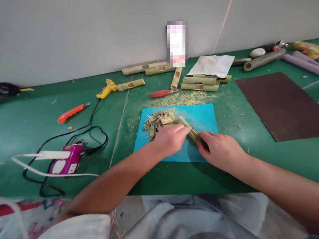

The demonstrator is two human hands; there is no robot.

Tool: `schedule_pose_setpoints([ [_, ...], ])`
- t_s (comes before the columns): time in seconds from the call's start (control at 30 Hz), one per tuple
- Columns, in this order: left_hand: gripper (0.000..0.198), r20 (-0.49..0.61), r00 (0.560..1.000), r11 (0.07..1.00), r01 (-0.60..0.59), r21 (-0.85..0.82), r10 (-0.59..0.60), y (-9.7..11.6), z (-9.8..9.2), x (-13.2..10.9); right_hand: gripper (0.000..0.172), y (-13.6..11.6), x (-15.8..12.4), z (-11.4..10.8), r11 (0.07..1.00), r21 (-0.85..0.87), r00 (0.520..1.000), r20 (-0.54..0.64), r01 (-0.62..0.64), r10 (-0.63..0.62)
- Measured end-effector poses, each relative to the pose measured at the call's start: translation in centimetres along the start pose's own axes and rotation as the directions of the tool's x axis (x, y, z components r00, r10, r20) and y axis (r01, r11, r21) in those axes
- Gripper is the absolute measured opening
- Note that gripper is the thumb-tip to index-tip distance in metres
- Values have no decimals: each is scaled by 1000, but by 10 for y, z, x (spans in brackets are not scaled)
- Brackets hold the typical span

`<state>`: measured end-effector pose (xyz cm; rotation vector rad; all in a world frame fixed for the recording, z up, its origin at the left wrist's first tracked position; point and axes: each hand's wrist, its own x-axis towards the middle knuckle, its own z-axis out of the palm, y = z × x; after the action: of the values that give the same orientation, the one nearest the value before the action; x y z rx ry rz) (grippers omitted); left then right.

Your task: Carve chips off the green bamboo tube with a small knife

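A short bamboo tube (pixel 183 122) with a slot cut in its side slants across a blue sheet (pixel 206 114). My right hand (pixel 220 147) is closed around the tube's near end, which it mostly hides. At the slot, my left hand (pixel 171 137) is closed with its fingertips pressed on the tube. Whether a small chip is also pinched there is hidden. Just left of the tube, a pile of bamboo chips (pixel 156 124) lies on the sheet, partly behind my left hand.
Beyond the sheet are a red-handled knife (pixel 161 94), shavings (pixel 186 99) and several slotted bamboo tubes (pixel 199 87). To the left lie an orange utility knife (pixel 73 113), a yellow glue gun (pixel 107 89) and a purple power strip (pixel 68 159) with cables. A dark board (pixel 279 106) is at right.
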<state>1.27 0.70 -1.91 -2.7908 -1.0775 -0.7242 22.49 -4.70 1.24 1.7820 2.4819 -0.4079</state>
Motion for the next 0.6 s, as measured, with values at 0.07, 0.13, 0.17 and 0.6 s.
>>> schedule_pose_setpoints([
  [0.07, 33, -42, 998, 999, 36, 18, -35, -3, 1, 0, 35, 0, -1, 0, 1000, 0, 1000, -23, 1, -1],
  [0.13, 31, -83, 993, 995, 89, 47, -85, -7, 2, 0, 35, 1, -1, 1, 1000, 1, 999, -52, 11, -11],
  [0.17, 30, -88, 992, 994, 96, 54, -91, -9, 2, 0, 35, 1, -1, 2, 1000, -2, 998, -68, 17, -17],
  [0.6, 20, -100, 990, 988, 82, -127, -95, -13, -1, 0, 25, 8, 3, 9, 993, 108, 990, -135, 45, -30],
])
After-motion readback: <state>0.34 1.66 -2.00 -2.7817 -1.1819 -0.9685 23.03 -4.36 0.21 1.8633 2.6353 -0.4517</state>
